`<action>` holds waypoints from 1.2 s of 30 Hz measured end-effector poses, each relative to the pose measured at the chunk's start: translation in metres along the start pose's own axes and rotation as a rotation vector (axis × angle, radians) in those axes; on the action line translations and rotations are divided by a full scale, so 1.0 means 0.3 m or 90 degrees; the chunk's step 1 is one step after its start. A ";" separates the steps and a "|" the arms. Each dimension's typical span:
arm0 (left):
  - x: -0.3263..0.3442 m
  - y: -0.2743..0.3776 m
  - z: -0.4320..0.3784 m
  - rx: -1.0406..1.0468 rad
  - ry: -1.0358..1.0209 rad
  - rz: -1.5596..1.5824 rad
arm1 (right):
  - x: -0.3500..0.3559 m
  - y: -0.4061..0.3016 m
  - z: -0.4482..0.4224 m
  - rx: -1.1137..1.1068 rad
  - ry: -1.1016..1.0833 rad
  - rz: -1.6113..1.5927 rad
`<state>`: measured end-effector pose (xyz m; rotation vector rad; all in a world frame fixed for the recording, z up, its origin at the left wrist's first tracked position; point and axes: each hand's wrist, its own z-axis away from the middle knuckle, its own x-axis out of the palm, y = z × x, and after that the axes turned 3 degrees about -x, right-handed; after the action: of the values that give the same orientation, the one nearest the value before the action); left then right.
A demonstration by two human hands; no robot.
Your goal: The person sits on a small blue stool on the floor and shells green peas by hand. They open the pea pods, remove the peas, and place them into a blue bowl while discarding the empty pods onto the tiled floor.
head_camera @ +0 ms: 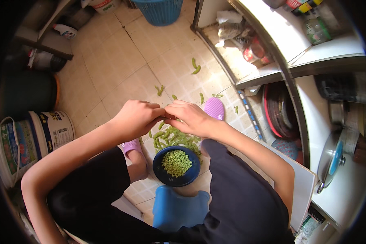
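Note:
Both hands meet at the fingertips above the floor, beyond a dark blue bowl (194,176) holding shelled green soybeans (177,163). My left hand (137,117) has its fingers curled against those of my right hand (189,117). Whatever lies between the fingertips is hidden, so I cannot tell what either hand holds. Below them, a heap of green soybean pods (181,137) spreads over the tiles against the bowl's far side. A few loose pods (196,66) lie farther off on the floor.
A blue plastic stool (180,207) stands between my legs. Purple clogs (214,108) are on my feet. White buckets (56,129) stand at left, and a blue plastic basket (160,10) at the top. Shelves with a glass pot lid (331,161) line the right.

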<state>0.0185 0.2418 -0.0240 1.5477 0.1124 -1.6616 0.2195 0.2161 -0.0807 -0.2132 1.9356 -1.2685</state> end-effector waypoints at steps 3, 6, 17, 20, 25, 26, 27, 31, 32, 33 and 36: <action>-0.160 0.079 0.086 0.007 0.035 -0.101 | -0.064 -0.128 -0.078 -0.068 0.000 0.059; -0.292 0.162 0.154 0.006 0.126 -0.117 | -0.161 -0.274 -0.124 -0.108 -0.008 0.153; -0.299 0.421 0.441 -0.061 0.345 0.212 | -0.222 -0.765 -0.072 -0.163 -0.138 0.387; -0.196 0.437 0.474 -0.083 0.267 0.228 | -0.102 -0.760 0.034 -0.077 -0.106 0.321; -0.003 0.377 0.522 -0.167 0.162 0.501 | 0.083 -0.723 0.125 0.159 -0.049 0.156; 0.041 0.374 0.537 -0.168 0.142 0.518 | 0.111 -0.720 0.147 0.199 -0.061 0.100; 0.080 0.367 0.549 -0.168 0.122 0.533 | 0.141 -0.705 0.170 0.237 -0.071 0.042; 0.186 0.330 0.561 -0.242 -0.001 0.746 | 0.239 -0.610 0.227 0.311 -0.114 -0.125; 0.202 0.320 0.571 -0.288 -0.058 0.803 | 0.275 -0.585 0.244 0.330 -0.104 -0.237; 0.210 0.318 0.581 -0.335 -0.119 0.861 | 0.307 -0.581 0.248 0.351 -0.092 -0.352; 0.173 0.355 0.571 -0.452 -0.172 0.825 | 0.330 -0.546 0.273 0.271 -0.114 -0.215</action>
<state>-0.0441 0.0480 0.0203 0.5402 -0.3480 -0.6172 0.1656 0.0276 -0.0109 -0.4308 1.4767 -1.7839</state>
